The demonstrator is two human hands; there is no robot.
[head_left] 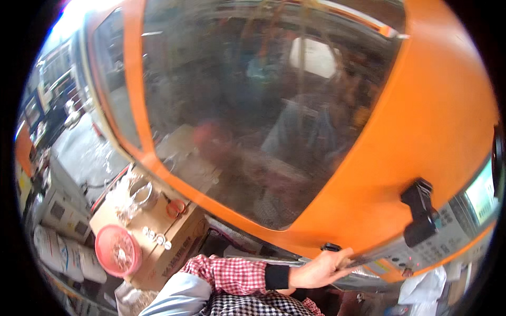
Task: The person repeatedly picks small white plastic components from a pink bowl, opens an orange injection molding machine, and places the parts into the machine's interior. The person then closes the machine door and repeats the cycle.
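My left hand (320,269) reaches across to the right at the lower edge of a large orange machine door (337,205). Its fingers are bent and slightly blurred, and what they hold, if anything, is hidden. Just above the knuckles a small black handle (331,246) sticks out from the door. The sleeve is red-and-white checked with a black cuff. Below that cuff shows a sliver of skin, likely my right hand (286,292), its fingers hidden. The door's big dark window (253,121) is closed in front of me and full of reflections.
At the left, a cardboard box (184,242) bears a pink bowl (117,252) of small pieces, a roll of tape (176,208) and several small white round parts (157,237). At the right are a black bracket (420,213), a button panel (448,231) and a lit screen (480,195).
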